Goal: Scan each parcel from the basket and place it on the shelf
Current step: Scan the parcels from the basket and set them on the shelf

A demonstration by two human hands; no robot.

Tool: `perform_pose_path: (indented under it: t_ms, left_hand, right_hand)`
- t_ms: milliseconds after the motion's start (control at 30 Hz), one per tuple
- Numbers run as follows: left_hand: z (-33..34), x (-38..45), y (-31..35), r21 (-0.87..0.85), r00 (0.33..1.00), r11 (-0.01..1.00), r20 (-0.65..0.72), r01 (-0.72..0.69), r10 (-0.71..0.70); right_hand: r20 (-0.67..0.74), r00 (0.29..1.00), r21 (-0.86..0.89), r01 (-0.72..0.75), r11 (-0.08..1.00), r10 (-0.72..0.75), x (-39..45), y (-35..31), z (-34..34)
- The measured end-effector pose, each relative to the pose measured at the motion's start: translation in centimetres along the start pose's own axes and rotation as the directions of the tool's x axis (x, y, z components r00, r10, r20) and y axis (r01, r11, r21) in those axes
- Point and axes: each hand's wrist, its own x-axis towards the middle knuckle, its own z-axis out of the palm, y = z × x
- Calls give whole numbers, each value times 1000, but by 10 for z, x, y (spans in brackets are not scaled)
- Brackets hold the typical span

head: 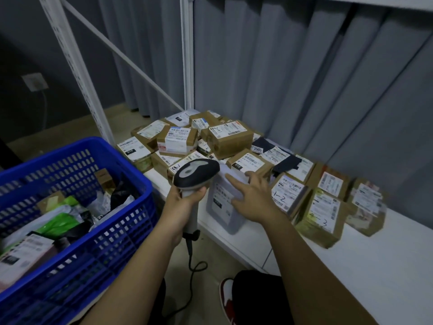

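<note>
The left hand (185, 195) is wrapped round the handle of a corded barcode scanner (195, 173), its grip closed on it, with the scanner head tipped toward the white parcel (223, 207) at the near edge of the shelf (384, 266). The right hand (251, 198) lies over that parcel with fingers spread and fairly straight, its grip wide and resting on the top rather than curled round anything. The parcel leans on the shelf edge, partly overhanging, just beside the labelled cardboard parcels (230, 138) piled to the far left and lined up to the right. By the look of it, this is the placing step: the white parcel is being set down or nudged into position among the others. The blue basket (131, 174) at near left holds more bags and boxes, so the task is well short of done. The next move likely calls for pushing the parcel fully onto the shelf so it cannot slide off, then reaching left into the basket for another.
</note>
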Motion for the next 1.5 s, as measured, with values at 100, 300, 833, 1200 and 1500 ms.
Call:
perform_pose_path:
  t_ms: [100, 300, 833, 1200, 1500]
  left_hand:
    - [2, -2, 3, 3, 1000, 1000, 10, -20, 20]
    - [-12, -10, 6, 64, 999, 997, 30, -47, 45]
    - [-60, -29, 6, 411, 970, 911, 236, -43, -61]
    - [-64, -25, 5, 393, 968, 918, 246, -60, -42]
    - [-64, -20, 6, 313, 985, 948, 173, -56, 1]
  right_hand:
    - [79, 996, 239, -61, 969, 44, -3, 3, 4]
    - [-120, 972, 680, -66, 730, 200, -3, 4, -5]
    - [-97, 929, 898, -73, 434, 357, 11, -5, 8]
    - [-93, 931, 897, -77, 436, 354, 13, -6, 9]
    - [-103, 863, 930, -92, 356, 494, 11, 12, 2]
